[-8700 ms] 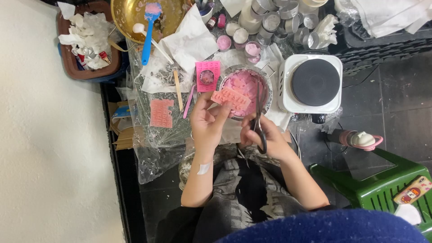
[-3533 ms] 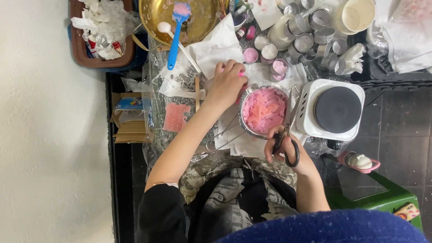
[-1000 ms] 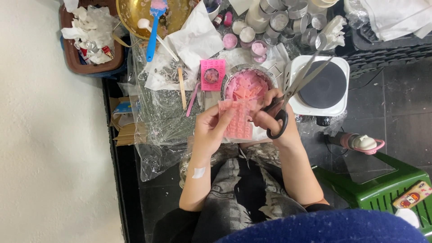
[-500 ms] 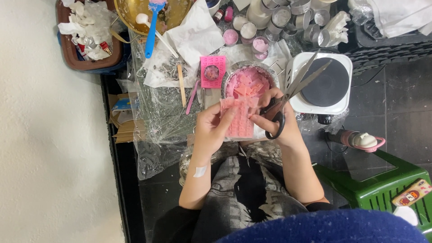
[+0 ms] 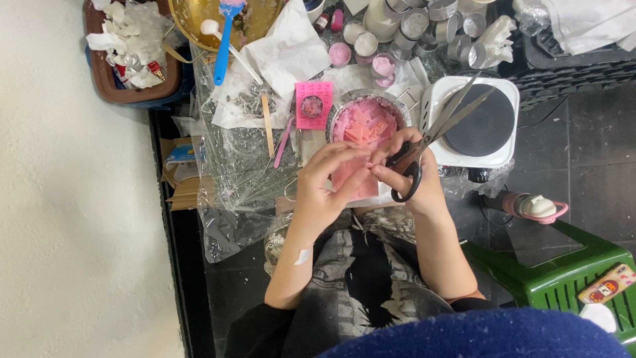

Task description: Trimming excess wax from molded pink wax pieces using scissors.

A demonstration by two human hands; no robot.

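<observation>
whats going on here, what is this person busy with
A person sits at a cluttered work surface and holds a flat pink sheet with the fingers of both hands. The left hand grips its left edge. The right hand also carries scissors, blades open and pointing up over a white hotplate. Just beyond the hands, a round bowl is full of cut pink pieces.

bare forearms, white plaster (image 5: 302,256) on left, black sleeves (image 5: 255,331) pushed up.

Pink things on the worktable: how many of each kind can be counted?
Pink slab held in both hands: 1
Metal bowl of pink pieces: 1
Pink square mould: 1
Small round tins with pink filling: 2
Thin pink stick: 1
Total: 6
</observation>
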